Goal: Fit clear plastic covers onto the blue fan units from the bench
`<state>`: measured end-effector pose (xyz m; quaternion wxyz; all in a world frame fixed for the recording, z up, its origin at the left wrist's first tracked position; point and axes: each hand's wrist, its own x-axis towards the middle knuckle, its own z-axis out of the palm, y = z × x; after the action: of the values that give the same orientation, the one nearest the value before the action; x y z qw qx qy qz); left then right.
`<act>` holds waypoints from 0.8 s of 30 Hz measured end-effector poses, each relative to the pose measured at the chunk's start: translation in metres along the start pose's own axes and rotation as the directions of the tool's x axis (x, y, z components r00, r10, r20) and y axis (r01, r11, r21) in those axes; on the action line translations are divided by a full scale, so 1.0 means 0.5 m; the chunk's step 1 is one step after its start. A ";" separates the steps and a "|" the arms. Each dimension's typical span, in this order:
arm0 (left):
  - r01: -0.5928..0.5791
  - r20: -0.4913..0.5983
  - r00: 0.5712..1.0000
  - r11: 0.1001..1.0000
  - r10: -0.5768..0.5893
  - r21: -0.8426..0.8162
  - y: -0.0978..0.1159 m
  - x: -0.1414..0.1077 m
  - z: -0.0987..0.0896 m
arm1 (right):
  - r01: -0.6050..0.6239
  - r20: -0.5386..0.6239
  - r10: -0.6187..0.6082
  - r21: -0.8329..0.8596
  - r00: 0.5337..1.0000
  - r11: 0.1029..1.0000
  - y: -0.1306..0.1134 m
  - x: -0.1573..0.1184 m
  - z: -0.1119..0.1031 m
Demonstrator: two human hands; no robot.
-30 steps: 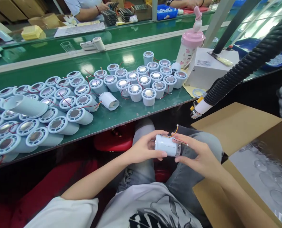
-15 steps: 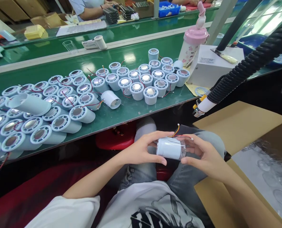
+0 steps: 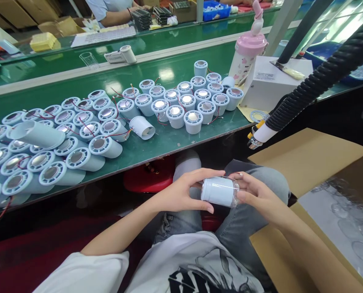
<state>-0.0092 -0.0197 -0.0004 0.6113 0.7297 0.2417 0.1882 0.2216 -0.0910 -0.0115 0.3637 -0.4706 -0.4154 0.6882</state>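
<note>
Over my lap, my left hand (image 3: 186,191) grips a light blue plastic cylinder (image 3: 218,190) lying on its side, thumb below and fingers above. A clear plastic sleeve (image 3: 236,193) surrounds the cylinder and sticks out past its right end. My right hand (image 3: 261,197) pinches that projecting end between thumb and fingers. A small white connector (image 3: 240,174) shows at the right fingertips; most of its wires are hidden. Many similar light blue cylinders (image 3: 105,145) with silver discs and thin wires stand or lean on the green bench (image 3: 166,148).
An open cardboard box (image 3: 309,158) with clear plastic sleeves is at my right. Above it hangs a black flexible hose (image 3: 318,77) with a nozzle. A pink-lidded bottle (image 3: 250,47) and a grey box (image 3: 270,83) stand on the bench. Across it sits a co-worker (image 3: 114,14).
The right hand has closed in on the sleeve's end. The coloured wires that stuck out above the cylinder are now mostly out of sight near the right fingers.
</note>
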 end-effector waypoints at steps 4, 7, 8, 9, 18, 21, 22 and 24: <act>-0.011 -0.001 1.000 1.000 0.011 0.011 -0.004 -0.001 0.001 | -0.061 -0.023 0.064 0.111 0.998 0.992 0.004 0.001 0.007; -0.029 0.014 1.000 0.999 0.028 0.018 -0.006 -0.002 0.000 | -0.092 -0.027 0.098 0.172 0.995 0.981 0.005 0.002 0.013; -0.038 0.017 0.999 0.999 0.037 0.017 -0.006 -0.002 0.000 | -0.100 -0.021 0.106 0.184 0.994 0.978 0.005 0.003 0.015; -0.046 0.018 0.999 0.999 0.045 0.015 -0.006 -0.003 0.000 | -0.112 -0.015 0.117 0.192 0.993 0.975 0.005 0.004 0.017; -0.072 0.020 0.997 0.997 0.072 0.006 -0.009 -0.002 0.001 | -0.227 0.047 0.222 0.253 0.974 0.940 0.003 0.008 0.033; -0.113 0.022 0.993 0.994 0.113 -0.012 -0.012 -0.002 0.001 | -0.309 0.104 0.291 0.283 0.951 0.908 0.005 0.010 0.036; -0.127 0.022 0.992 0.992 0.128 -0.018 -0.013 -0.002 0.001 | -0.334 0.122 0.312 0.294 0.942 0.895 0.006 0.011 0.037; -0.144 0.021 0.989 0.989 0.145 -0.025 -0.012 -0.003 0.001 | -0.374 0.147 0.345 0.318 0.927 0.871 0.007 0.012 0.037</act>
<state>-0.0109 -0.0204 -0.0065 0.6071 0.7403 0.1791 0.2266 0.2019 -0.0914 -0.0130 0.2870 -0.4398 -0.2103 0.8246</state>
